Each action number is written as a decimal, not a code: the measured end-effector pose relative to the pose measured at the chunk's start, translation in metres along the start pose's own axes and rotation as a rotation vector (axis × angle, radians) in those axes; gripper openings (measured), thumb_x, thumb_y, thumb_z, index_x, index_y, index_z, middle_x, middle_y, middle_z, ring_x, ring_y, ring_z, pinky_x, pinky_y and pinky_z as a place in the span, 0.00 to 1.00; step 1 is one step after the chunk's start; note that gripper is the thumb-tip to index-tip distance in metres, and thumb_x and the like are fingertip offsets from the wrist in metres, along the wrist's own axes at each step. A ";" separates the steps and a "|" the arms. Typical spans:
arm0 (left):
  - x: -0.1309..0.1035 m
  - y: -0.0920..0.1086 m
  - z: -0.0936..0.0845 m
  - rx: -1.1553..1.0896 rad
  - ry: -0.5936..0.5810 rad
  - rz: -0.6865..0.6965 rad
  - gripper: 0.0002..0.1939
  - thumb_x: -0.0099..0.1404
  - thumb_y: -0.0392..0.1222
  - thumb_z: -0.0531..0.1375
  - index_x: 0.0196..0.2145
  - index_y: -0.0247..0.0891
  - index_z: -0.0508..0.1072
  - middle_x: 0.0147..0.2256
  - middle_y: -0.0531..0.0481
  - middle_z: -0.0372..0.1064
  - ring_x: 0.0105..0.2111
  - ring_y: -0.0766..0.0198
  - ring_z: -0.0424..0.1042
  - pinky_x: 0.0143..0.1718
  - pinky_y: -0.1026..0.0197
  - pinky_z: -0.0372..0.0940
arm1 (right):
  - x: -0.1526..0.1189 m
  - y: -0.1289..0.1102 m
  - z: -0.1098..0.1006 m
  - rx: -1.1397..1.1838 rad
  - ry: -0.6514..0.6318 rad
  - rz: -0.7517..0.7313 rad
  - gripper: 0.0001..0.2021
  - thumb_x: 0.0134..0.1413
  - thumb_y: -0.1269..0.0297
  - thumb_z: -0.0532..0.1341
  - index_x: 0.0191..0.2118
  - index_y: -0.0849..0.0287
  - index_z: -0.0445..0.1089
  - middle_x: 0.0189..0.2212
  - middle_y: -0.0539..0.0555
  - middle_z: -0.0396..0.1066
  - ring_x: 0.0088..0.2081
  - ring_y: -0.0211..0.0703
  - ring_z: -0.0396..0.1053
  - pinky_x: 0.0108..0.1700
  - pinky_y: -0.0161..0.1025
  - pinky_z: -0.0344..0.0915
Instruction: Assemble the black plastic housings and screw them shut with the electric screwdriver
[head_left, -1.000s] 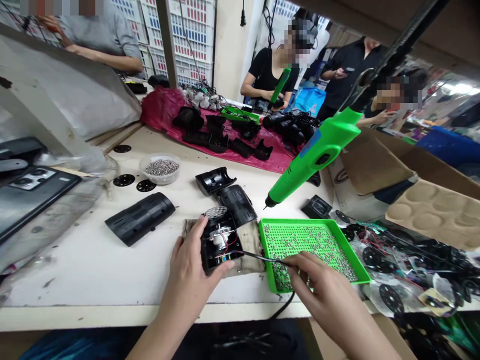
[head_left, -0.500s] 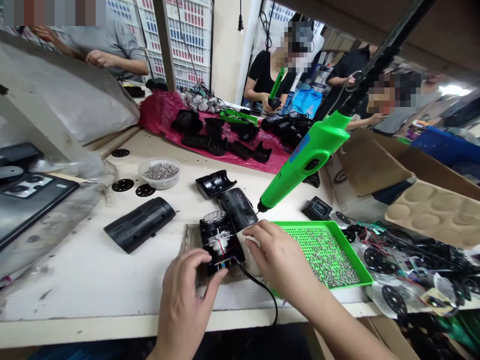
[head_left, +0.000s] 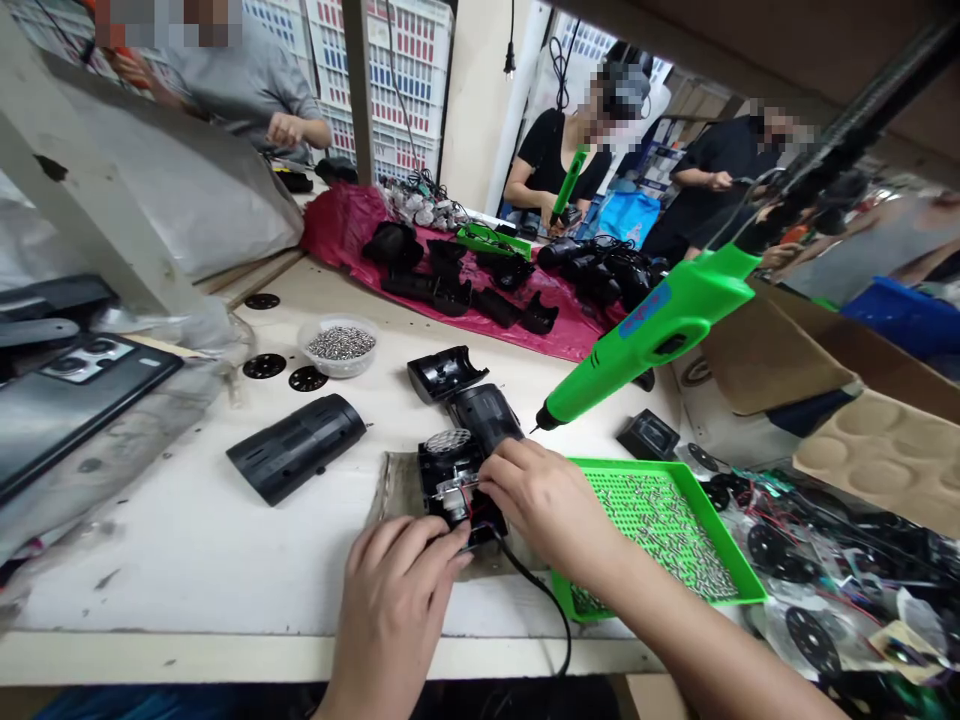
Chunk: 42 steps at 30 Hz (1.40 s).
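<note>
An open black plastic housing (head_left: 442,468) lies on a worn pad, with a small motor, red wires and a round mesh grille inside it. A black cord (head_left: 536,583) runs from its near end. My left hand (head_left: 405,575) grips the near left side of the housing, fingertips pressed by the motor. From the right, my right hand (head_left: 551,505) pinches at the housing's inner parts; its fingertips partly cover what they touch. Just behind lies another black shell (head_left: 484,412). A green electric screwdriver (head_left: 645,335) hangs above my right hand, its bit pointing down.
A green tray (head_left: 667,540) of screws stands right of my hands; a clear tub (head_left: 341,345) of small metal parts sits behind. Black half shells (head_left: 296,450) and discs lie left. Wired parts and a cardboard box (head_left: 765,345) crowd the right. People work across the table.
Both hands have closed in on the housing; my left fingers, apart before, now press on it, and my right fingers reach its inner parts. The view has shifted slightly.
</note>
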<state>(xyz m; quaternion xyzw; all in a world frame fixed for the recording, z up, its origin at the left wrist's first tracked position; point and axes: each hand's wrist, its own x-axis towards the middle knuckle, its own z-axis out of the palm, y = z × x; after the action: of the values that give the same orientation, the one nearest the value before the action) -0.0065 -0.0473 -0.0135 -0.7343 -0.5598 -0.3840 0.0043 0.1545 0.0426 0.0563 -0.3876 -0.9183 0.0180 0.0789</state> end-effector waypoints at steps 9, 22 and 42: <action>-0.001 -0.001 0.005 -0.048 0.003 0.000 0.10 0.67 0.33 0.57 0.44 0.41 0.73 0.36 0.51 0.72 0.34 0.60 0.70 0.37 0.56 0.64 | -0.001 0.003 0.006 -0.056 0.010 -0.089 0.05 0.62 0.70 0.57 0.33 0.59 0.68 0.30 0.51 0.69 0.31 0.42 0.66 0.32 0.39 0.56; -0.002 0.000 0.003 -0.068 0.032 -0.018 0.13 0.66 0.31 0.57 0.46 0.41 0.74 0.36 0.50 0.73 0.32 0.60 0.71 0.34 0.56 0.66 | -0.008 0.011 0.007 0.020 0.089 -0.059 0.11 0.65 0.70 0.50 0.35 0.59 0.69 0.28 0.53 0.71 0.29 0.42 0.67 0.32 0.39 0.60; 0.022 0.001 0.000 -1.034 0.036 -0.741 0.23 0.55 0.55 0.67 0.47 0.42 0.76 0.45 0.48 0.78 0.45 0.52 0.77 0.44 0.55 0.73 | -0.022 -0.020 0.018 0.873 0.441 0.102 0.03 0.58 0.70 0.60 0.36 0.56 0.65 0.33 0.51 0.69 0.36 0.40 0.68 0.40 0.39 0.66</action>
<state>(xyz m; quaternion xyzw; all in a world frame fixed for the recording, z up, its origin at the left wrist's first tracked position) -0.0040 -0.0300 -0.0008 -0.3924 -0.5187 -0.5930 -0.4746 0.1532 0.0134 0.0373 -0.3575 -0.7662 0.3226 0.4256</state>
